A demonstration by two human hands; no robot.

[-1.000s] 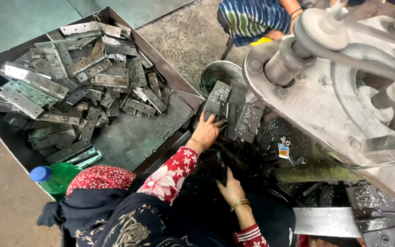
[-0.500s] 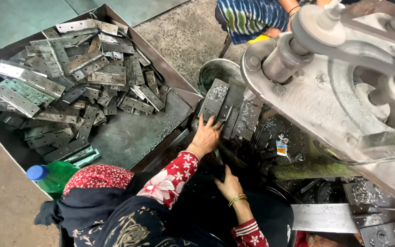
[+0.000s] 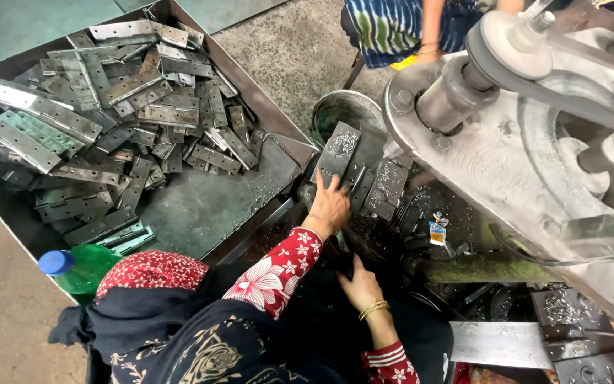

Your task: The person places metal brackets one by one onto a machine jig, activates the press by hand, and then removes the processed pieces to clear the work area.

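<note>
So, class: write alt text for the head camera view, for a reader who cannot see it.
A person's left hand rests on grey metal hinge plates stacked beside a large belt-driven machine, while the right hand lies lower near dark scrap. To the left, a metal tray holds a heap of hinges, with a green bottle beside it.

Rough grey concrete floor (image 3: 289,60), daylit, beside green-painted patch (image 3: 15,32)

We see our left hand (image 3: 330,206) flat on grey metal plates (image 3: 360,167) leaning beside the machine (image 3: 534,142). Our right hand (image 3: 361,286), bangle at wrist, rests low near dark swarf. To the left, a metal tray (image 3: 200,213) heaped with hinges (image 3: 108,121). A green bottle (image 3: 79,267) with a blue cap lies by the tray's edge.
</note>
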